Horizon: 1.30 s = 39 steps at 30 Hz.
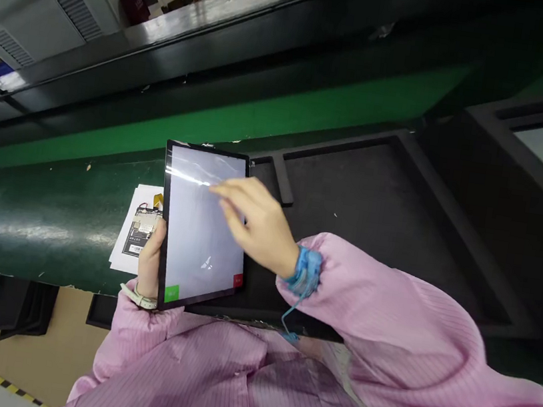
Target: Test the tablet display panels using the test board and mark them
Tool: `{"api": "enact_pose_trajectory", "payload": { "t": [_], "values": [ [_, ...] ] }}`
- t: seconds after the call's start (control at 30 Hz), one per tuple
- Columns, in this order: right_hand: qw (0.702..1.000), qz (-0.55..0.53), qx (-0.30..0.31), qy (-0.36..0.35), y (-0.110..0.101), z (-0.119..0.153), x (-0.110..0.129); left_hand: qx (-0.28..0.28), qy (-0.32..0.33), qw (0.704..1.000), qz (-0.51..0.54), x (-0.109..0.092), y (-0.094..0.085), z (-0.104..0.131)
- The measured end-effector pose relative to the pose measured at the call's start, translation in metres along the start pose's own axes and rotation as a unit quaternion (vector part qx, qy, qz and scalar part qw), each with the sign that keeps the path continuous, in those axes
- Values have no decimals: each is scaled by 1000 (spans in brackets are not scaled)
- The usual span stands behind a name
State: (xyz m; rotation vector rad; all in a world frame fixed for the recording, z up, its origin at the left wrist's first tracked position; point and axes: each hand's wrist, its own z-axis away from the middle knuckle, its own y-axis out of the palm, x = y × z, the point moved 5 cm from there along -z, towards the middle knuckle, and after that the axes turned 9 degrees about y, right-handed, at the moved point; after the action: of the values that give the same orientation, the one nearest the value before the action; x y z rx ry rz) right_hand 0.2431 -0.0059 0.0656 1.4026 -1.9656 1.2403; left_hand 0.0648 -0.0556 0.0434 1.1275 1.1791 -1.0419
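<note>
My left hand (151, 261) grips the left edge of a tablet (200, 241), its thumb on the front edge and its other fingers hidden behind. The tablet's screen is lit pale grey, with a green box at the bottom left corner and a red box at the bottom right. Over the screen is my right hand (263, 226), its fingers stretched out and the thumb apart, holding nothing. Whether a fingertip touches the glass I cannot tell. A blue band (306, 270) with a cord circles my right wrist.
A black tray (352, 201) with recesses lies right of the tablet on the green belt (48, 212). White sheets (119, 255) bearing a picture of device innards lie left. Another tray (496, 117) stands far right. A metal rail (217, 17) runs along the back.
</note>
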Motion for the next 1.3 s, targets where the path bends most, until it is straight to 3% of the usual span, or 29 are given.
{"api": "enact_pose_trajectory", "payload": {
  "t": [0.1,0.2,0.37,0.5,0.57,0.63,0.73,0.8,0.83,0.9,0.97,1.07,1.3],
  "values": [
    [986,-91,-60,129,-13,-12,-34,-42,-83,994,56,-11,2,1],
    [966,-161,-6,200,-10,-21,-58,-37,-130,988,80,-19,14,-1],
    [939,-244,84,229,0,-35,-61,72,-122,988,67,-25,50,-5],
    [937,-266,70,217,1,-47,-56,155,-102,981,64,-27,77,5],
    [939,-265,50,212,0,-49,-57,176,-85,979,65,-27,78,11],
    [940,-260,38,217,-2,-46,-60,166,-33,984,48,-25,61,17],
    [942,-252,34,221,-4,-41,-64,66,129,985,-94,-19,2,23],
    [944,-247,33,215,-6,-38,-64,-43,227,924,-304,-11,-45,30],
    [946,-244,33,211,-7,-37,-63,-62,245,879,-404,-5,-62,34],
    [950,-234,32,206,-8,-36,-62,-37,242,796,-553,14,-84,38],
    [952,-227,32,202,-9,-35,-61,7,222,736,-639,33,-94,41],
    [954,-220,39,199,-12,-34,-62,31,209,689,-693,48,-97,43],
    [949,-216,54,222,-16,-31,-67,47,209,671,-710,52,-95,45]
  ]
}}
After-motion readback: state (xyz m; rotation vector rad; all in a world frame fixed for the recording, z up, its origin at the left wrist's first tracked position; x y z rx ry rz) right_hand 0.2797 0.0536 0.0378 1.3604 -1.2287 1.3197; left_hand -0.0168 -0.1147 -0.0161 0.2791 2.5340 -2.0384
